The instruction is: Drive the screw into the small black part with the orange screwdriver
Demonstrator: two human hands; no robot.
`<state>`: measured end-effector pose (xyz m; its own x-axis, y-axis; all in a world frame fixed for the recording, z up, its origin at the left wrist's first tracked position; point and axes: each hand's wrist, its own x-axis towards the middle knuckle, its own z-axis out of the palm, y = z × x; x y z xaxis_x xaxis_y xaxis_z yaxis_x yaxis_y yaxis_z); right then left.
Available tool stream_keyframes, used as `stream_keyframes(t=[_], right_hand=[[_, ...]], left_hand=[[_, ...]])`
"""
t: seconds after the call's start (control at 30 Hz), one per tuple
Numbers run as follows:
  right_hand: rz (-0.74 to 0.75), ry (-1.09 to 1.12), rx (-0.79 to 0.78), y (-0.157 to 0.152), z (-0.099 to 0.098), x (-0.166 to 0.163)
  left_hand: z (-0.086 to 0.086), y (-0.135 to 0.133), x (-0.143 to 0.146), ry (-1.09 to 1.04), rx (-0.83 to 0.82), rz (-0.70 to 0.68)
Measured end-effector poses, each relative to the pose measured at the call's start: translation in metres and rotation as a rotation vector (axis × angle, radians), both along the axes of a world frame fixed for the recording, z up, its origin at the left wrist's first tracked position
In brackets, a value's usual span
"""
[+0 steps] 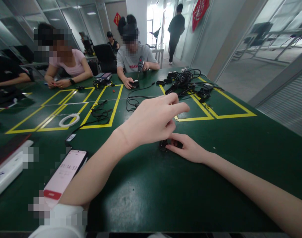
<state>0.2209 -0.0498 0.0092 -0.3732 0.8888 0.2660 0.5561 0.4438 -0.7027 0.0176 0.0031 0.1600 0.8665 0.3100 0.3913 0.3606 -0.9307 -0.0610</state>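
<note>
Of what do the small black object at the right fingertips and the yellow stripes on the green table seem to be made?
Small black object: perhaps glossy plastic, from its faint highlights; partly hidden, so uncertain. Yellow stripes: probably smooth adhesive tape, being flat, even-width strips with ragged edges.

Right fingers (175,149) on black object (163,145), seemingly

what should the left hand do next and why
I'd probably lower the left hand to the small black object on the table: the right hand is already at it, while the left appears raised above, fingers curled. Whether the left holds anything is hidden.
</note>
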Motion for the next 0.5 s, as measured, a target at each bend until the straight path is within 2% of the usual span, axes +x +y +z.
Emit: stream_keyframes(t=[0.13, 0.27, 0.4, 0.5], right_hand=[[-0.005, 0.002, 0.0, -0.0002, 0.0, 0.0001], [-0.003, -0.011, 0.009, 0.0001, 0.0001, 0.0003], [-0.005, -0.01, -0.001, 0.0001, 0.0008, 0.0007], [-0.011, -0.001, 0.008, -0.0001, 0.0013, 0.0009]], left_hand=[[0.0, -0.001, 0.001, 0.017, 0.022, 0.059], [0.0007, -0.0027, 0.0003, 0.018, 0.043, 0.044], [0.0028, -0.005, -0.0009, 0.045, 0.045, 0.089], [0.0039, -0.0061, -0.001, 0.038, 0.036, 0.06]])
